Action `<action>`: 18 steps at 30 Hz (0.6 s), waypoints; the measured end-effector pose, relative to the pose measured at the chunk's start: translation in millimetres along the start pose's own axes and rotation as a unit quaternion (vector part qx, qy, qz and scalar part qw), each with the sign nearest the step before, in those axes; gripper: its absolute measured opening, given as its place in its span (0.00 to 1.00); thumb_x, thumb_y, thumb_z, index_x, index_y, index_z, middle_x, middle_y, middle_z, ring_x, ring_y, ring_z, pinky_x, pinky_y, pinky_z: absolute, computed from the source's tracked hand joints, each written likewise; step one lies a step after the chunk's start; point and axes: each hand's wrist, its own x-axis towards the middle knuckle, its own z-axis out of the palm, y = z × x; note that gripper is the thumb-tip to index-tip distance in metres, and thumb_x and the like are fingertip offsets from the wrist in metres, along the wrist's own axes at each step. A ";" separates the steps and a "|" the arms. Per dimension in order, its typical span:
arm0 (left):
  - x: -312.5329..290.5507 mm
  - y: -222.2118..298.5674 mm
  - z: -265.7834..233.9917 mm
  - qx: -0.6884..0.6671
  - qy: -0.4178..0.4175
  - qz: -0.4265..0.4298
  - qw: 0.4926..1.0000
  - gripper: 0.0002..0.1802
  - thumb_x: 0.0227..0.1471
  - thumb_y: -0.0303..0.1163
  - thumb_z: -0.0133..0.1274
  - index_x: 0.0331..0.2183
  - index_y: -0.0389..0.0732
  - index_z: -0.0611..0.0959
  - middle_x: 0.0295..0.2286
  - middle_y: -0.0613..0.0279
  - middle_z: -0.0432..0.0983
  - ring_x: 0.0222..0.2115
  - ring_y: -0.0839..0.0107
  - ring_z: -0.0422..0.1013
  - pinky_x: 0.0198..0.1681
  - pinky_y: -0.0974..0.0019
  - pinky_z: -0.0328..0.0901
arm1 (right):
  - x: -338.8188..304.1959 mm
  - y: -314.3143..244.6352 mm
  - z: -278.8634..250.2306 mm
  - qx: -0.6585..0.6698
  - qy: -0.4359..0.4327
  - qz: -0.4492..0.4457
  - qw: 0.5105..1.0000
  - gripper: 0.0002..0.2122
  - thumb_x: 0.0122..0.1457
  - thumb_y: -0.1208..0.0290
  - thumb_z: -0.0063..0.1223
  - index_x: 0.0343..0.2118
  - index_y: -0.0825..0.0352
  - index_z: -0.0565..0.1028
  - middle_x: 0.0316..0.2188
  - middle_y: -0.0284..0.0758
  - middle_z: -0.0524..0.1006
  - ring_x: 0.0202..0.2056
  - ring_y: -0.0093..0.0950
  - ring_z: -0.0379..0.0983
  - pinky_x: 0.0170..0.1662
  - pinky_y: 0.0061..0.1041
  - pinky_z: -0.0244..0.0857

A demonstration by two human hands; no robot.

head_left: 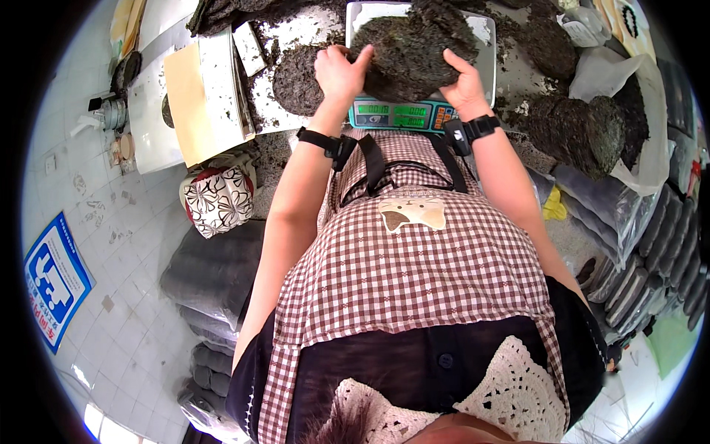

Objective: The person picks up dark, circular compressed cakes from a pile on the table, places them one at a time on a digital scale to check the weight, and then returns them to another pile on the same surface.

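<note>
A dark, rough round sheet of what looks like dried seaweed (pixel 414 59) is held above a digital scale (pixel 484 44) with a pale tray and lit green displays. My left hand (pixel 342 74) grips its left edge, thumb on top. On the opposite edge is my right hand (pixel 464 83), thumb over the sheet and the other fingers hidden beneath. Another dark round cake (pixel 297 80) lies on the table just left of my left hand.
More dark cakes (pixel 573 133) sit at the right beside a clear plastic bag (pixel 643 148). Cardboard and papers (pixel 188 103) stand at the left. Plastic-wrapped dark bundles (pixel 211 270) are stacked low on the left and on the right. Crumbs litter the table.
</note>
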 end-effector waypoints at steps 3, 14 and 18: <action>-7.9 21.1 -7.5 -0.125 -0.030 -0.035 0.991 0.28 0.45 0.37 0.67 0.40 0.32 0.70 0.37 0.46 0.71 0.38 0.52 0.70 0.43 0.56 0.67 | 9.8 9.0 -9.6 -0.011 -0.027 0.002 1.000 0.13 0.60 0.71 0.59 0.45 0.69 0.77 0.47 0.38 0.78 0.49 0.35 0.74 0.56 0.38 0.66; 164.3 10.1 -52.6 -0.586 0.129 -0.030 0.799 0.40 0.49 0.36 0.67 0.52 0.34 0.58 0.45 0.46 0.65 0.43 0.64 0.67 0.37 0.69 0.71 | -78.7 -76.3 -17.9 0.030 -0.027 -0.131 0.991 0.23 0.62 0.70 0.53 0.59 0.70 0.66 0.58 0.42 0.71 0.58 0.41 0.67 0.63 0.45 0.59; 231.2 -44.3 -81.8 -0.479 0.079 -0.186 0.854 0.42 0.53 0.46 0.62 0.53 0.33 0.56 0.36 0.53 0.69 0.31 0.63 0.70 0.37 0.62 0.72 | -91.4 -90.6 -39.3 0.020 0.007 -0.132 0.991 0.23 0.61 0.71 0.54 0.59 0.70 0.66 0.57 0.42 0.71 0.58 0.42 0.66 0.64 0.47 0.57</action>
